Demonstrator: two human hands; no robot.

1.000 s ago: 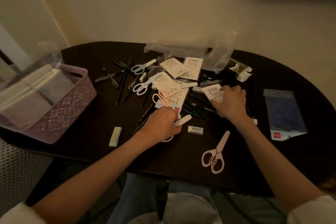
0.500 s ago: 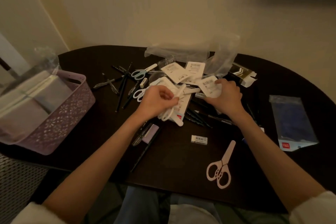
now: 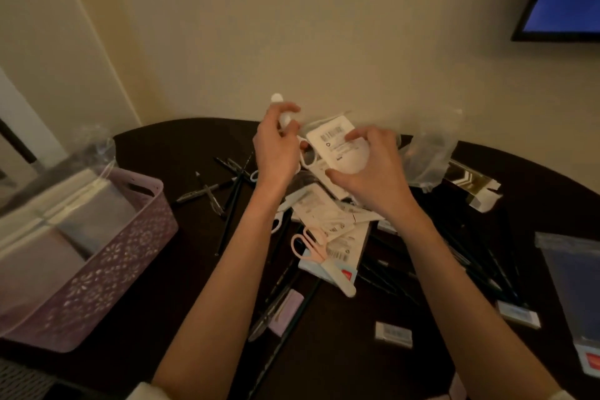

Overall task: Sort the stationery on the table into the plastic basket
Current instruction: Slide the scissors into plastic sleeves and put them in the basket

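Note:
My left hand (image 3: 276, 146) is raised over the table and grips white scissors (image 3: 285, 117), whose capped tip points up. My right hand (image 3: 373, 169) holds a white barcoded packet (image 3: 337, 143) right beside them; the scissor handle touches the packet's left edge. Below lies a heap of white packets (image 3: 328, 221) with pink scissors (image 3: 308, 247) on it, and black pens (image 3: 207, 191) are scattered around. The lilac plastic basket (image 3: 107, 256) stands at the left with wrapped items inside.
Small erasers (image 3: 393, 333) and a lilac eraser (image 3: 289, 312) lie near the front of the dark table (image 3: 181, 269). A blue packet (image 3: 574, 286) sits at the right edge, clear bags (image 3: 428, 156) and a small box (image 3: 474, 188) at the back.
Both hands have lifted off the table, carrying the white scissors and the packet upward and closer together. The camera has tilted and moved nearer.

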